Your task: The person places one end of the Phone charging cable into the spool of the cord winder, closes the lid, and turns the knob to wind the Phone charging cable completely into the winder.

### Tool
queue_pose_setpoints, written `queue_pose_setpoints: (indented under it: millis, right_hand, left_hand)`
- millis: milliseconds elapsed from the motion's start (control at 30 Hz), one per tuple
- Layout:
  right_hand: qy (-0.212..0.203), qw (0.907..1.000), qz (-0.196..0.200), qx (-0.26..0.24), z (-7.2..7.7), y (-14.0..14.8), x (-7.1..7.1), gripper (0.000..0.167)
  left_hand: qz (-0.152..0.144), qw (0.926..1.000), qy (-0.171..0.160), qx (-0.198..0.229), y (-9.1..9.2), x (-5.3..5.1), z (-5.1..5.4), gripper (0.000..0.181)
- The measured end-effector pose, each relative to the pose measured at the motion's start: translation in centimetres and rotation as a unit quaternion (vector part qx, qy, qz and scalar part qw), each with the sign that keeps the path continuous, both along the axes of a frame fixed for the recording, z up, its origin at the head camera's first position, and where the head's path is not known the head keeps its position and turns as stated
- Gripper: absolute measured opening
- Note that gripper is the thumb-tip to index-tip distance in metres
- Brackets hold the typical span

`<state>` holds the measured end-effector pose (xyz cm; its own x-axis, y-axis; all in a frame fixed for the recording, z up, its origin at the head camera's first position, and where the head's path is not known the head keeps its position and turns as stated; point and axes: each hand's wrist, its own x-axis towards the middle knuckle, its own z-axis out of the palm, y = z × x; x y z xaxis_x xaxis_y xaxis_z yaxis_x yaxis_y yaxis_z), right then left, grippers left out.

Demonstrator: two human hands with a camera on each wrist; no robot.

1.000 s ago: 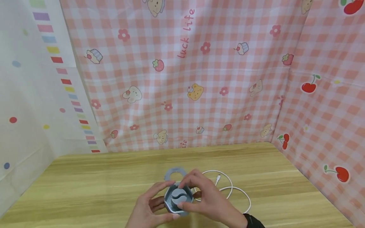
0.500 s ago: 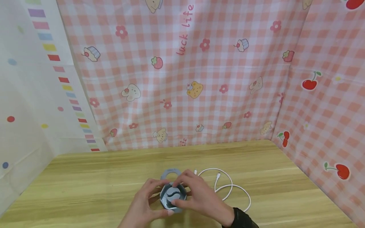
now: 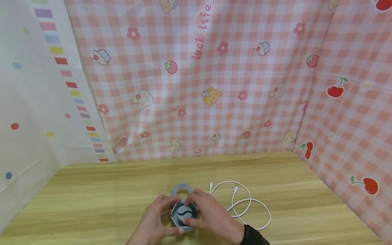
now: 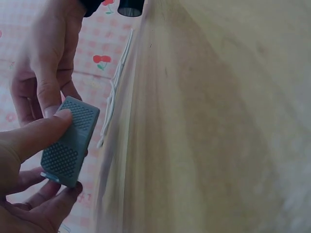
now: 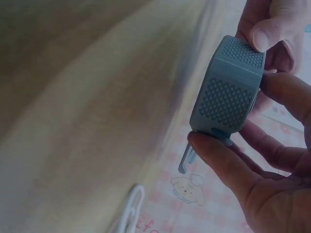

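A blue-grey faceted case (image 3: 175, 216) with a round, S-grooved centre (image 3: 184, 213) and a flat ring (image 3: 181, 186) at its far side is held above the table. My left hand (image 3: 155, 217) grips its left side between thumb and fingers. From the right, my right hand (image 3: 211, 216) has thumb and index fingertips on the round centre. Textured side panels of the case (image 4: 73, 131) show in the left wrist view, the left thumb pressed on one. In the right wrist view, the case (image 5: 226, 99) has the ring (image 5: 184, 158) sticking out beside the right hand (image 5: 272, 179).
A white cable (image 3: 250, 200) lies in loops on the wooden table (image 3: 92, 204), right of the hands, with two plug ends near its far side. Pink checked cloth (image 3: 190, 81) stands behind and at the right, white dotted cloth (image 3: 33, 102) at the left.
Both hands and the case have shifted slightly left and a little nearer the table's front edge, uncovering more of the cable. Both hands' hold on the case looks much the same.
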<state>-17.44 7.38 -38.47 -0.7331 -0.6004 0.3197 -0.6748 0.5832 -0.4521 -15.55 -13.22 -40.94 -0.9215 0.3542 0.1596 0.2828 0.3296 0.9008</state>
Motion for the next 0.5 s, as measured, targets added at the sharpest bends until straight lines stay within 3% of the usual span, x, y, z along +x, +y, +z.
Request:
queue_pose_setpoints:
  millis: [233, 500]
  right_hand:
    - [-0.018, 0.9997, 0.016, 0.009, -0.57, 0.02, -0.06, 0.034]
    - [-0.057, 0.9969, 0.035, 0.041, -0.51, 0.44, -0.29, 0.072]
  left_hand:
    - [0.001, 0.9988, 0.000, -0.050, -0.34, -0.07, -0.18, 0.066]
    - [0.008, 0.9975, -0.011, -0.069, -0.44, -0.02, -0.11, 0.066]
